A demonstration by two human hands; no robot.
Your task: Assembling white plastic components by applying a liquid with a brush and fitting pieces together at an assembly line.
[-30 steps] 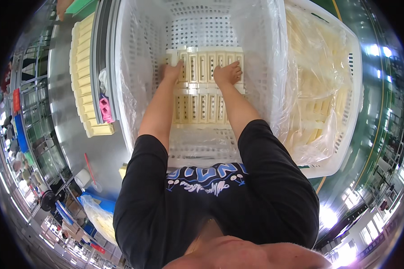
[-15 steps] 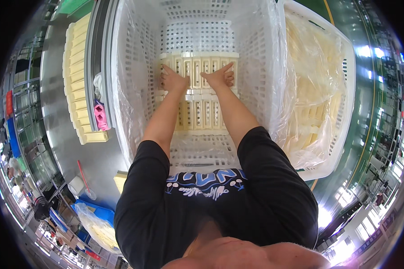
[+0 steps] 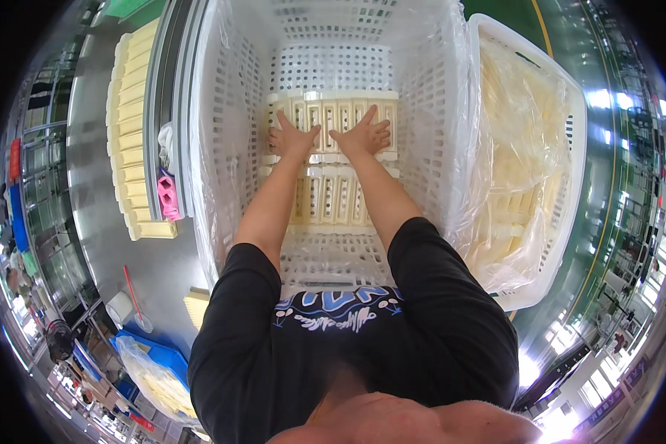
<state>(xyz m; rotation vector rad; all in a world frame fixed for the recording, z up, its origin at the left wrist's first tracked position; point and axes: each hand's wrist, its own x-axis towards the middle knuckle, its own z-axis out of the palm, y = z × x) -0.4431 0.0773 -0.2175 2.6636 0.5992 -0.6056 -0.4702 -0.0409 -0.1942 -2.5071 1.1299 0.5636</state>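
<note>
Fingers of both hands were spread wide, closed around nothing. Left hand (image 3: 293,140) lay palm down at the left part of the far slotted piece (image 3: 329,122), right hand (image 3: 361,139) at its right part; thumbs pointed toward each other, a gap between. Pressure on the piece: could not tell.

The far slotted piece, cream and ribbed, sat crosswise low in a white perforated crate (image 3: 329,66). The near slotted piece (image 3: 337,196), of like form, lay just beside it on the wearer's side, partly covered by the forearms. Clear plastic film (image 3: 459,159) draped the crate's side walls.

To the right, a second white crate (image 3: 577,174) held cream pieces (image 3: 514,185) under film. To the left, a ridged cream stack (image 3: 129,126) and a pink object (image 3: 168,196) stood by grey rails (image 3: 157,89) at a metal table (image 3: 96,251).
</note>
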